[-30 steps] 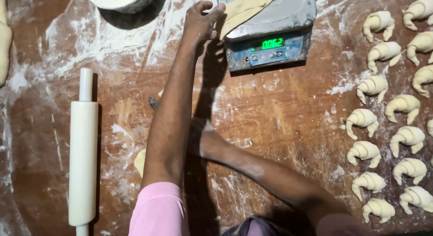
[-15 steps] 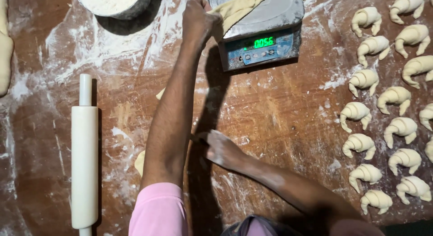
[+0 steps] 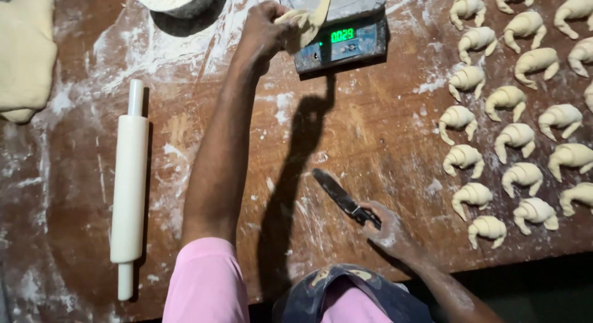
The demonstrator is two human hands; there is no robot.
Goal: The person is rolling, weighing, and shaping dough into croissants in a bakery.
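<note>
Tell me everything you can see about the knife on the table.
The knife has a long, narrow, dark blade dusted with flour, pointing up and to the left. It lies low over the floured wooden table, near its front edge. Its handle is hidden inside the right hand, which grips it; the fingers are flour-coated too. The blade looks like metal, though its edge is too dim to judge. Nothing else touches it, and no dough lies under it.
</note>
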